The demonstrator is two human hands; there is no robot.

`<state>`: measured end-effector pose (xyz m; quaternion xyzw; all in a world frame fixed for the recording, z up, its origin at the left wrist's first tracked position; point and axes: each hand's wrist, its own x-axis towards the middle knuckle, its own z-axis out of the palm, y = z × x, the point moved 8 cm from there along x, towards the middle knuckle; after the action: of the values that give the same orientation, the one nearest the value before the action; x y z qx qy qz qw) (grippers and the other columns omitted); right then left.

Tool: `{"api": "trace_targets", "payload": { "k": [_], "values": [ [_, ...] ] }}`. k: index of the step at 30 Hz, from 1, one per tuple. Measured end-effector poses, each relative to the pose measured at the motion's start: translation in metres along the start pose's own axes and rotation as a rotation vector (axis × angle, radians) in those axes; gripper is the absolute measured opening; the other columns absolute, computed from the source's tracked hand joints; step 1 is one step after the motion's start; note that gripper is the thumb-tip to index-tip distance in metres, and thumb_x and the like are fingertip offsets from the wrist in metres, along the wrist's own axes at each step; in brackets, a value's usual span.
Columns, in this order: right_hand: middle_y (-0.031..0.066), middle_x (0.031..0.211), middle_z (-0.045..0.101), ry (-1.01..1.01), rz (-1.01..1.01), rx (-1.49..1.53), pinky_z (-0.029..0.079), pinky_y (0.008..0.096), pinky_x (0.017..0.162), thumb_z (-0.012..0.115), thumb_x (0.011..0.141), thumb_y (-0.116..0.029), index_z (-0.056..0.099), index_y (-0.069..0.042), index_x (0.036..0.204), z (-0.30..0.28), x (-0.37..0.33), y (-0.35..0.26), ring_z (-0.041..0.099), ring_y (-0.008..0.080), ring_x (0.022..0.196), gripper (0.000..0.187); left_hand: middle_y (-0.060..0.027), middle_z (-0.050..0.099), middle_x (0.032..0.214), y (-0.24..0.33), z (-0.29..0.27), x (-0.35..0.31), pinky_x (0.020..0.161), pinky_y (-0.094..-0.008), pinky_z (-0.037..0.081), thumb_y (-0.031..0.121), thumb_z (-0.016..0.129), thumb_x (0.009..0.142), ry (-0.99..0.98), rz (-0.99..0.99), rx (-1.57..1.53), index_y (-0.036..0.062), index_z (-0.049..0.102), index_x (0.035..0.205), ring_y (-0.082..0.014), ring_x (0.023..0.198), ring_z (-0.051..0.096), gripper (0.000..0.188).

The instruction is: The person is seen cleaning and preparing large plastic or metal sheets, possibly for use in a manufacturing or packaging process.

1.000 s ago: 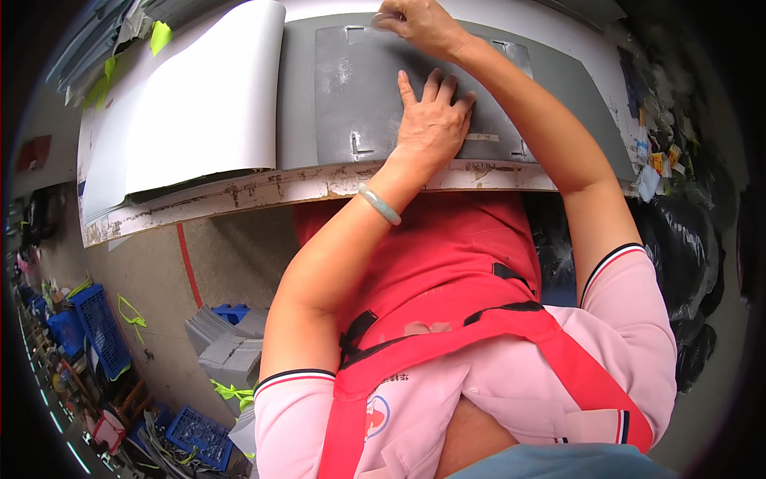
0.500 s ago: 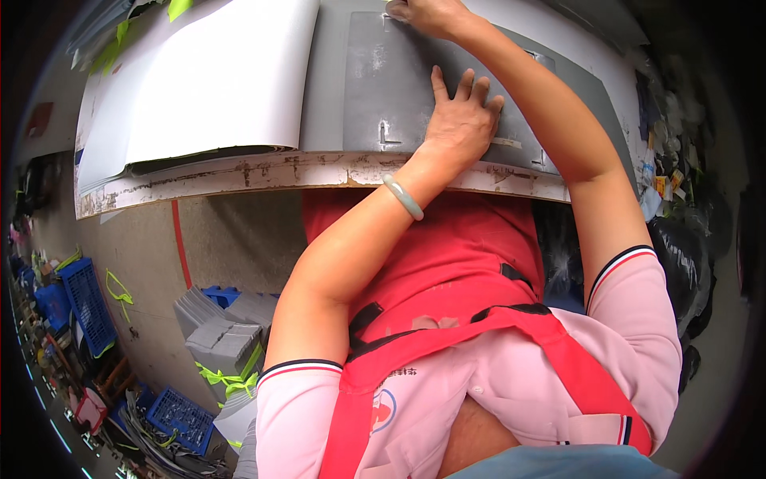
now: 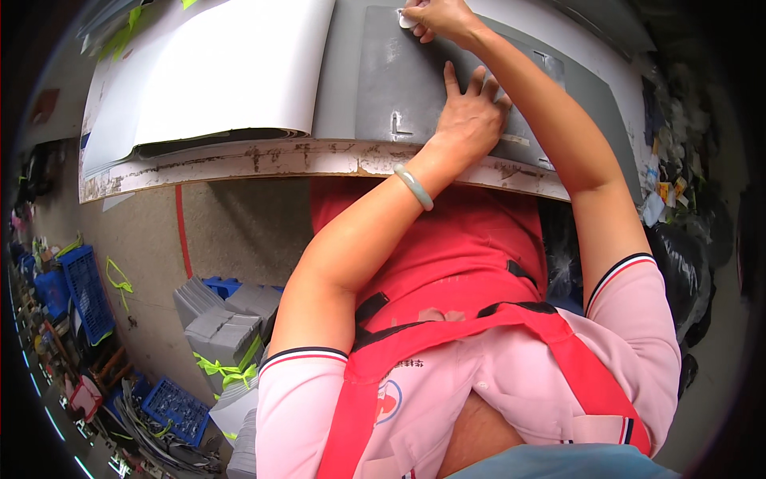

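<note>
A dark grey template sheet with L-shaped slots near its corners lies over grey sheet material on the table. My left hand rests on the template, fingers spread and palm down. Farther off, at the template's far left corner, my right hand pinches a small white piece that looks like tailor's chalk. It sits at the slot there, which it partly covers. Pale smudges mark the template around this slot and the near left slot.
A thick white sheet, folded or stacked, covers the table's left part. The worn table edge runs before my apron. Bundled grey pieces stand on the floor at left, beyond them blue crates. Black bags fill the right.
My right hand has come slightly nearer at the far left corner, and the white piece in its fingers now shows. My left hand keeps its place on the template. The whole view has shifted a little.
</note>
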<state>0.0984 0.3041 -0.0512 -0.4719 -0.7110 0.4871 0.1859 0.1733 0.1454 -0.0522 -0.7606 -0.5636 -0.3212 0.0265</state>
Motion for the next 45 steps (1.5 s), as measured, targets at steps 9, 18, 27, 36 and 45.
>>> {"api": "trace_targets", "payload": {
  "k": [9,18,27,36,45],
  "values": [
    [0.0092,0.070,0.067,-0.391,-0.040,-0.209,0.046,0.0284,0.046,0.063,0.093,-0.017,0.061,-0.002,0.091,0.057,-0.129,-0.017,0.058,0.0099,0.054,0.015,-0.0096,0.058,0.131,-0.011,0.005,-0.005,0.110,-0.0732,0.029,0.033,0.057,0.094,0.017,-0.005,-0.093,0.0151,0.061,0.116,-0.0312,0.130,0.051,0.029],
    [0.0086,0.071,0.066,-0.449,-0.059,-0.539,0.045,0.0283,0.049,0.064,0.093,-0.018,0.061,-0.001,0.097,0.079,-0.140,-0.016,0.057,0.0119,0.054,0.018,-0.0110,0.054,0.140,-0.010,0.005,-0.011,0.113,-0.0733,0.024,0.041,0.053,0.096,0.054,0.044,0.027,0.0206,0.061,0.127,-0.0326,0.139,0.045,0.038],
    [0.0154,0.093,0.075,-0.239,-0.567,-0.735,0.051,0.0470,0.089,0.066,0.096,-0.035,0.072,-0.013,0.108,0.064,-0.164,-0.027,0.071,0.0357,0.093,0.026,-0.0102,0.055,0.143,-0.007,0.012,-0.002,0.111,-0.0724,0.027,0.045,0.052,0.096,-0.020,0.040,0.106,0.0244,0.064,0.129,-0.0330,0.139,0.045,0.041],
    [0.0145,0.101,0.077,-0.194,-0.291,-0.907,0.054,0.0480,0.088,0.066,0.096,-0.031,0.074,-0.011,0.108,0.046,-0.180,-0.045,0.072,0.0374,0.093,0.025,-0.0084,0.055,0.142,0.003,-0.004,-0.002,0.111,-0.0683,0.029,0.042,0.055,0.096,-0.082,0.035,0.073,0.0222,0.063,0.129,-0.0314,0.139,0.046,0.039],
    [0.0005,0.083,0.067,0.164,-0.286,-0.212,0.053,0.0283,0.066,0.071,0.095,-0.015,0.071,-0.001,0.094,-0.142,-0.147,0.064,0.061,0.0087,0.076,0.014,-0.0155,0.055,0.139,0.017,-0.007,0.010,0.114,-0.0704,0.028,0.027,0.058,0.099,-0.269,-0.003,-0.034,0.0102,0.067,0.122,-0.0350,0.137,0.046,0.030]
  ]
}}
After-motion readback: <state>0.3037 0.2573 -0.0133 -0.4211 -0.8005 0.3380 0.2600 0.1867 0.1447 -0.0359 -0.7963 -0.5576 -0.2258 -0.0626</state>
